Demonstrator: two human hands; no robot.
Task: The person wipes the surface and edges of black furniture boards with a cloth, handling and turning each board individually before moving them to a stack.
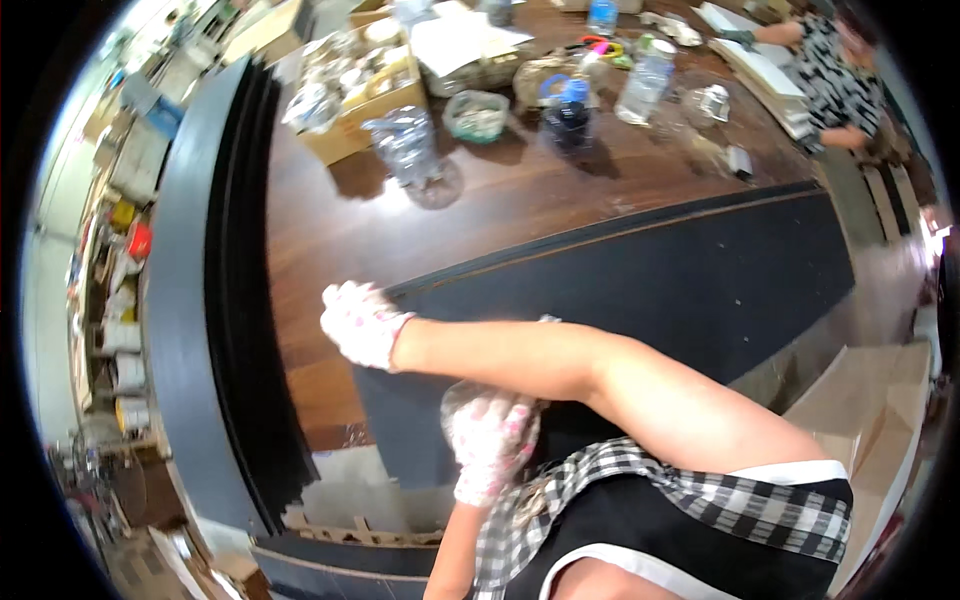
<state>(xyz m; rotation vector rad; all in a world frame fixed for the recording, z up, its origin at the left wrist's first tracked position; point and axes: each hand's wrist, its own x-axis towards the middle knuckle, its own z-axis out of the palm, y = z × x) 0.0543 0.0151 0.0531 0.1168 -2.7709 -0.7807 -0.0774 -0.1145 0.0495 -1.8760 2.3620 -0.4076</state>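
Note:
A dark flat panel (640,290) lies at the table's near side. My right hand (365,325), in a white glove with pink dots, reaches across my front to the panel's far left corner. Its fingers are curled, and what they hold, if anything, is hidden. Closer to my body, above the panel's near left part, my left hand (492,435) wears a similar glove. Its fingers close on a crumpled clear plastic bag (458,402), whose contents cannot be made out. My right forearm passes just beyond the bag and hides part of the panel.
Long dark boards (195,290) stand stacked along the left. Farther back on the brown table (330,230) are a cardboard box (345,135), a green bowl (477,117), a dark bottle (570,120) and a clear bottle (646,85). A co-worker (840,80) handles white boards at far right.

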